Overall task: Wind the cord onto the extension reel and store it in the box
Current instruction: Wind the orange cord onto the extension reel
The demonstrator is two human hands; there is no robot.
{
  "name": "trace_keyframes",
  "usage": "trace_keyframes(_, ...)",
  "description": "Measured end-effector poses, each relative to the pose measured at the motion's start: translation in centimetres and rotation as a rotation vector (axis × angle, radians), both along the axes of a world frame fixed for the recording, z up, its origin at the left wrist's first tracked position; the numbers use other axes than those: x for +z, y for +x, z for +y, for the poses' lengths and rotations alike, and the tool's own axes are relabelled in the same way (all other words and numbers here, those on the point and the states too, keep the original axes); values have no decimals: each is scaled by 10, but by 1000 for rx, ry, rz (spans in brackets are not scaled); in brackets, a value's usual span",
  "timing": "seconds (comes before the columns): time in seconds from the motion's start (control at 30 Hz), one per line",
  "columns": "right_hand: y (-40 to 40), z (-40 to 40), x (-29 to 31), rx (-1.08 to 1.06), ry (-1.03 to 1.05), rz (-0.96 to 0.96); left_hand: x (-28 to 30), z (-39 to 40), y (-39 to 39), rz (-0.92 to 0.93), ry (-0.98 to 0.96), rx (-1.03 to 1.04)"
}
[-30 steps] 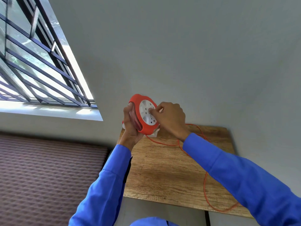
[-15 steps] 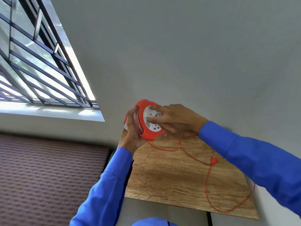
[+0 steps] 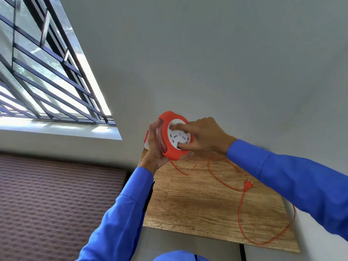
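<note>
- The right hand (image 3: 204,137) lies across the white socket face of the extension reel (image 3: 174,137). Its fingers (image 3: 178,127) reach onto the upper part of the disc and a lower fingertip presses near the bottom rim; they look stretched and pressing, not clenched round anything.
- A second ago this hand was bunched at the disc's centre. Half a second ago its fingers were spread over the face, and now they sit further round, so I judge the hand is turning the disc to draw cord in.
- The left hand (image 3: 157,147) grips the reel's orange rim from the left, fingers curled round the edge and thumb side behind. This hold is unchanged across all three moments, steadying the reel in the air above the far edge of the wooden table (image 3: 188,213).
- The orange cord (image 3: 241,213) leaves the reel's underside and trails loosely over the table. Its plug (image 3: 248,184) now lies in plain sight on the wood; a second ago the right sleeve covered that spot.
- Much cord is still slack, looping toward the table's right edge, so winding looks well short of finished.
- No box is in view; storing has not begun.
- A barred window (image 3: 47,72) stands to the left.
</note>
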State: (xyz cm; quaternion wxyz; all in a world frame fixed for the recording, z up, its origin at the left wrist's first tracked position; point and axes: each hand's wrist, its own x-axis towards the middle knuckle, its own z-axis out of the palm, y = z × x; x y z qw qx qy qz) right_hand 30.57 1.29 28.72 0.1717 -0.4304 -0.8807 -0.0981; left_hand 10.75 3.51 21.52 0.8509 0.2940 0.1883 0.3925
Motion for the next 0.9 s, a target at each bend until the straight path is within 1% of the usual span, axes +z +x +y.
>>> trace_keyframes(0.07,-14,-4,0,-204,-169,251,3,2,0,-1,28,42)
trace_keyframes(0.13,-31,-5,3,-417,-274,535,9,3,1,27,72,70)
trace_keyframes(0.2,-42,-2,4,-562,-362,741,13,4,1,39,101,84)
trace_keyframes(0.23,-44,0,4,-615,-405,802,15,3,1,33,112,92)
trace_keyframes(0.3,-47,3,5,-701,-461,864,18,2,1,23,134,118)
trace_keyframes(0.37,-49,3,2,-730,-443,905,21,2,3,47,130,144)
trace_keyframes(0.43,-51,1,-2,-712,-383,872,22,2,3,64,103,158)
trace_keyframes(0.53,-50,-2,-5,-622,-246,735,19,1,-2,46,64,140)
trace_keyframes(0.7,-36,-11,-3,-267,16,477,11,-3,-3,25,72,63)
trace_keyframes(0.8,-23,-16,-1,-107,32,301,10,-4,-5,-8,43,65)
trace_keyframes(0.9,-9,-19,0,72,41,60,10,-2,-6,10,40,68)
